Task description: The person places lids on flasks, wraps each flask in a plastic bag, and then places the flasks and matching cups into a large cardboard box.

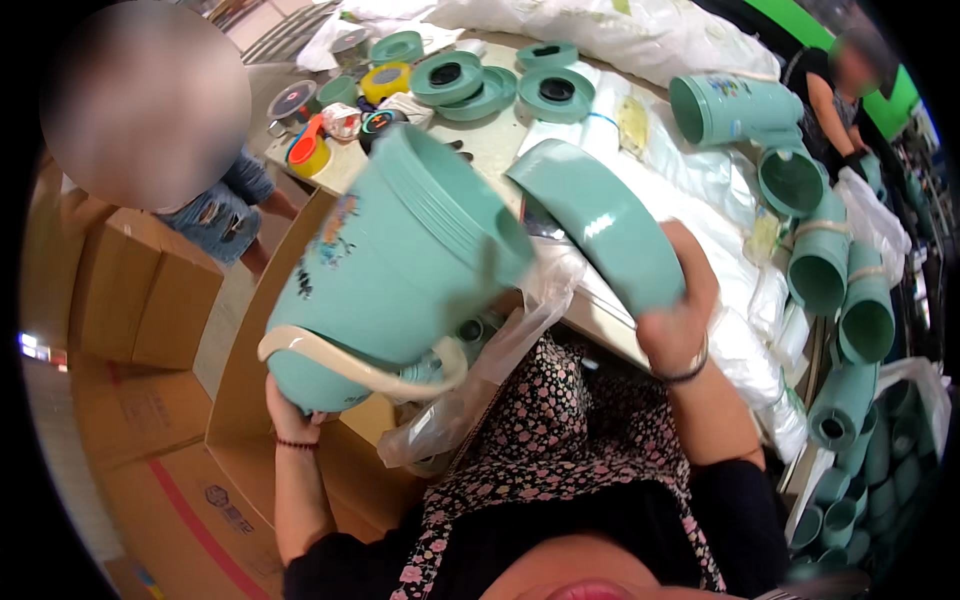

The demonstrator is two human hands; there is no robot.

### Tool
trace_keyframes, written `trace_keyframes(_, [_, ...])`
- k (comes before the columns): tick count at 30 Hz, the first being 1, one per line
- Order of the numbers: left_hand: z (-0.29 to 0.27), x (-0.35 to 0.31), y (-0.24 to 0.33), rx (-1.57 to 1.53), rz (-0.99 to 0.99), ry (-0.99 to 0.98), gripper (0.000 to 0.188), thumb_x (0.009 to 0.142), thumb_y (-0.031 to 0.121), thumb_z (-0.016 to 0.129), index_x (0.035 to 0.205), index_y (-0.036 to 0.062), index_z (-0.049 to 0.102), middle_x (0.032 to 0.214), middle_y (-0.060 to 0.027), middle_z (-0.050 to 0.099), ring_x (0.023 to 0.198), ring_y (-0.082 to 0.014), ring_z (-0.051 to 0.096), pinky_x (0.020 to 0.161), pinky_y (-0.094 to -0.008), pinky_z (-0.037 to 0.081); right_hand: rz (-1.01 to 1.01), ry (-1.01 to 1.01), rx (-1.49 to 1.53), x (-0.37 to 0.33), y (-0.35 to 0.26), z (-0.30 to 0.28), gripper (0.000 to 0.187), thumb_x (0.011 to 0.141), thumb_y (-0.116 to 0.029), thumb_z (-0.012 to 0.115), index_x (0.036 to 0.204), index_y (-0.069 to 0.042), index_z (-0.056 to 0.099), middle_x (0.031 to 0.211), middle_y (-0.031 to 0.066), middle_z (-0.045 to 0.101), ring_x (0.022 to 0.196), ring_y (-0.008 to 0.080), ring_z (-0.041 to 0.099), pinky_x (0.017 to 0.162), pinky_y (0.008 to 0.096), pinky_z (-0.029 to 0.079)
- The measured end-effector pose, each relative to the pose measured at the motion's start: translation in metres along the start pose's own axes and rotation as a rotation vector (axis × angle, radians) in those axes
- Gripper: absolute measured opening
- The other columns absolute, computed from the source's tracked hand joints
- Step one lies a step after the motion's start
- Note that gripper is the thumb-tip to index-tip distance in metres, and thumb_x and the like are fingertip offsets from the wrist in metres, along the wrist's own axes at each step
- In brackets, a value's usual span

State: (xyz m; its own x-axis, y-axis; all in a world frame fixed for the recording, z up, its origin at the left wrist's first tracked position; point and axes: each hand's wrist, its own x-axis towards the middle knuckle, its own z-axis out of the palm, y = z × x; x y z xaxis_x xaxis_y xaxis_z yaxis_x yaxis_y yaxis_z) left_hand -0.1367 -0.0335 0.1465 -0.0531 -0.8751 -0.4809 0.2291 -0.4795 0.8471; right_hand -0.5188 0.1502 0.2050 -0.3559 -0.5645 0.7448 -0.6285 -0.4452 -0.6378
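My left hand (290, 408) grips the lower end of a large teal jug body (390, 250), which has a flower print and a cream handle (330, 362). The jug is tilted, its wide threaded mouth toward the upper right. In my right hand (675, 320) is a teal lid (600, 225), a shallow round piece turned on its side, its wall facing me. It is held near the jug's mouth and cannot be seen to touch it. A clear plastic bag (540, 310) hangs behind the jug.
Teal lids (555, 92), a yellow tape roll (386, 82) and cups lie on the table. White bagged bundles (700, 215) cover its right part, beside teal jug bodies (735, 108). An open carton (255, 300) stands at left. One person stands far left, another far right.
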Motion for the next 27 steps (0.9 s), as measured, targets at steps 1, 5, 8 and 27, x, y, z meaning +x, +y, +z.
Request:
trace_keyframes(1, [-0.009,-0.004,-0.002,0.02,0.058,0.031,0.048,0.088,0.052,0.037,0.109,0.0117,0.052,0.084,-0.0036,0.061,0.047,-0.0108,0.048,0.028,-0.0203,0.027,0.278,0.063,-0.01,0.003,0.01,0.006,0.059,0.076,-0.049,0.065,0.099,0.005,0.056,0.086,0.0088,0.058,0.077,0.0204,0.055,0.07,0.031,0.045])
trace_keyframes(5, [-0.063,-0.007,0.013,0.046,0.172,-0.069,0.043,0.09,0.048,0.036,0.107,0.0118,0.052,0.088,-0.0019,0.061,0.053,-0.0093,0.051,0.03,-0.0193,0.029,1.025,0.099,1.023,0.087,0.089,0.02,0.059,0.094,-0.051,0.033,0.117,0.0,0.053,0.109,0.0114,0.061,0.095,0.02,0.059,0.082,0.034,0.049])
trace_keyframes(8, [-0.06,0.005,0.02,-0.004,0.289,0.041,0.041,0.091,0.046,0.036,0.105,0.0114,0.052,0.084,-0.0014,0.06,0.053,-0.0084,0.051,0.033,-0.0203,0.031,1.049,0.314,0.616,0.125,0.108,0.007,0.061,0.092,-0.055,0.034,0.121,-0.004,0.051,0.116,0.0096,0.057,0.11,0.0198,0.052,0.091,0.036,0.04])
trace_keyframes(27, [0.321,-0.197,-0.106,-0.088,0.945,-1.772,0.022,0.092,0.019,0.034,0.085,0.0028,0.047,0.063,-0.0073,0.039,0.066,-0.0206,0.045,0.089,-0.0441,0.039,0.069,0.403,-0.954,-0.199,-0.291,-0.19,0.035,0.071,-0.019,0.075,0.102,-0.009,0.061,0.106,0.0109,0.056,0.103,0.0248,0.051,0.09,0.0353,0.042])
